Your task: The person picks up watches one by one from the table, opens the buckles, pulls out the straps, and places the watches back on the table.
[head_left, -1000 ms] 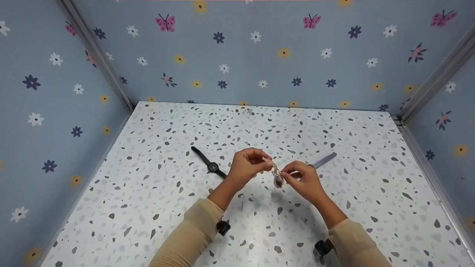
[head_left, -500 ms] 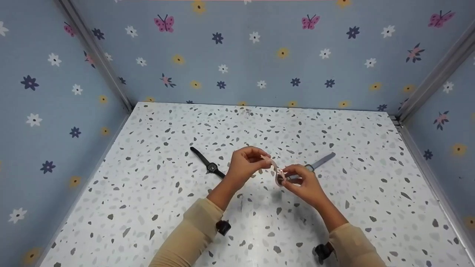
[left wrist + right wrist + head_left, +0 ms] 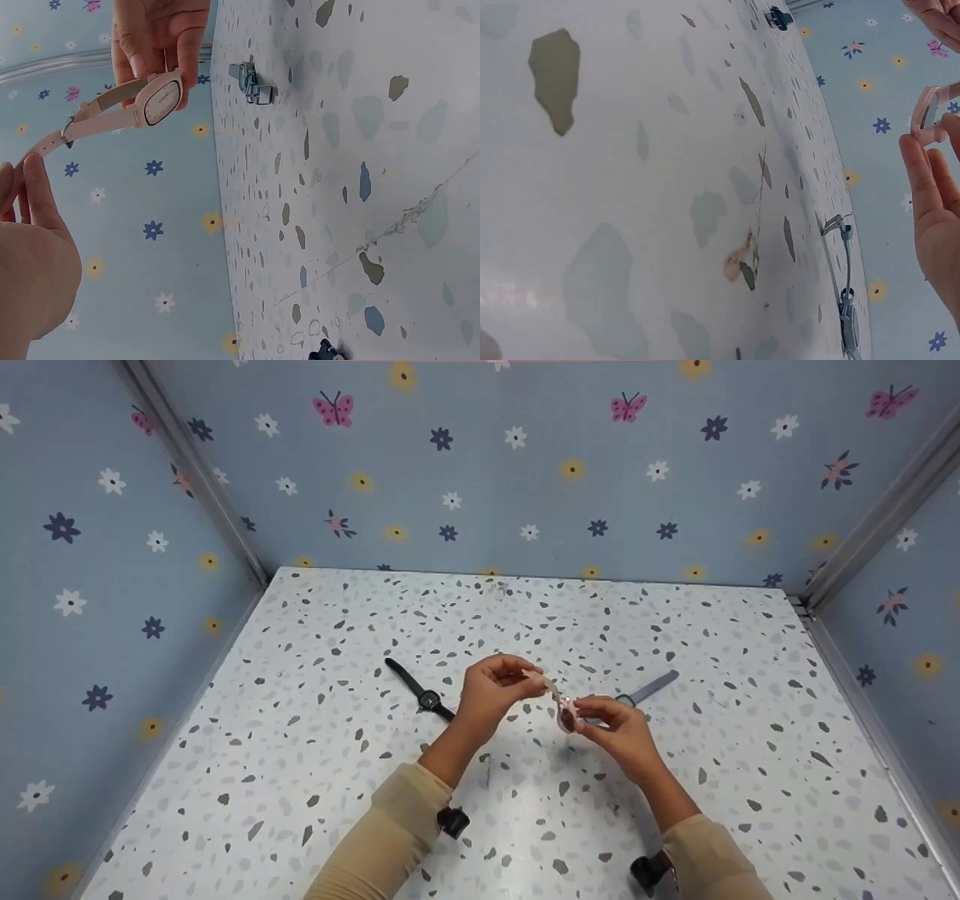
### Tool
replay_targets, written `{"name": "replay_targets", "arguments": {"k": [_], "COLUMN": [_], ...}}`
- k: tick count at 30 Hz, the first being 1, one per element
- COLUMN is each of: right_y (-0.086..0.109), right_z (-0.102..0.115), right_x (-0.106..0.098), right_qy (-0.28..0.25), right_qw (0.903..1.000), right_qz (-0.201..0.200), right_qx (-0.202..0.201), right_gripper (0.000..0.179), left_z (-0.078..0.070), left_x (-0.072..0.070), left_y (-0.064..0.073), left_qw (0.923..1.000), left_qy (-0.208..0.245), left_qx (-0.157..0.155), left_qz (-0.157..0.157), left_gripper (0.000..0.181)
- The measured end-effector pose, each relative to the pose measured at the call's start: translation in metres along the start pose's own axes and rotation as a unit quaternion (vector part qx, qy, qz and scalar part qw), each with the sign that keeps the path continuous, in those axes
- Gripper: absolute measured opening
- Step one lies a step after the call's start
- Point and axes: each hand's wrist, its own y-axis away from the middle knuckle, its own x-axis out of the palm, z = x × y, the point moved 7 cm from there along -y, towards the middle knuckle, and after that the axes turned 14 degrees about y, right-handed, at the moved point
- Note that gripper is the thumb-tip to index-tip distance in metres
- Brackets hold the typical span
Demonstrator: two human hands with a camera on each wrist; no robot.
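Observation:
A pink wristwatch [image 3: 161,101] with a pale dial is held up above the table between both hands. In the left wrist view its strap [image 3: 101,124] forms a narrow loop, with a metal buckle [image 3: 67,132] around it. My left hand [image 3: 487,694] pinches the strap's end between thumb and fingers. At the other end, my right hand [image 3: 619,735] grips the watch case [image 3: 568,718] by its edges. The right wrist view shows the case side-on at the right fingertips [image 3: 913,150]. Part of the right hand is cut off there.
A black wristwatch [image 3: 429,700] lies on the speckled white table [image 3: 360,825] left of the hands, its lower strap partly behind the left hand. A grey-blue wristwatch [image 3: 652,688] lies to the right, partly hidden by the right hand. Patterned blue panels [image 3: 510,472] enclose the table.
The right hand has shifted its hold from near the buckle to the watch case and moved slightly down and right. The left hand has drifted a little left, still pinching the strap.

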Motion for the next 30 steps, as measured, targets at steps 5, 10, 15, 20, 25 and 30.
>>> {"name": "replay_targets", "arguments": {"k": [5, 10, 15, 20, 25, 30], "right_y": [-0.002, -0.002, -0.002, -0.002, 0.001, 0.004], "right_z": [0.0, 0.0, -0.001, 0.0, 0.018, 0.039], "right_x": [0.0, -0.001, -0.002, -0.003, -0.002, 0.0], "right_qy": [-0.003, 0.006, 0.011, 0.018, 0.051, 0.09], "right_qw": [0.9999, 0.9997, 0.9996, 0.9998, 0.9987, 0.9958], "right_qz": [-0.005, -0.015, -0.013, -0.008, 0.001, 0.01], "right_qx": [0.01, 0.02, 0.023, 0.009, -0.004, -0.016], "right_gripper": [0.03, 0.025, 0.023, 0.022, 0.022, 0.022], "left_z": [-0.001, -0.001, -0.001, -0.001, -0.002, -0.005], "left_x": [-0.002, -0.003, -0.006, -0.009, -0.01, -0.01], "left_y": [-0.002, -0.002, 0.0, 0.001, 0.0, 0.0], "left_qw": [0.9998, 0.9996, 0.9995, 0.9998, 0.9978, 0.9876], "left_qy": [0.012, 0.022, 0.025, -0.003, -0.062, -0.15], "left_qx": [0.012, 0.015, 0.012, 0.007, 0.016, 0.046], "left_qz": [-0.008, -0.008, -0.015, -0.02, -0.018, -0.006], "left_gripper": [0.016, 0.015, 0.015, 0.019, 0.023, 0.024]}}
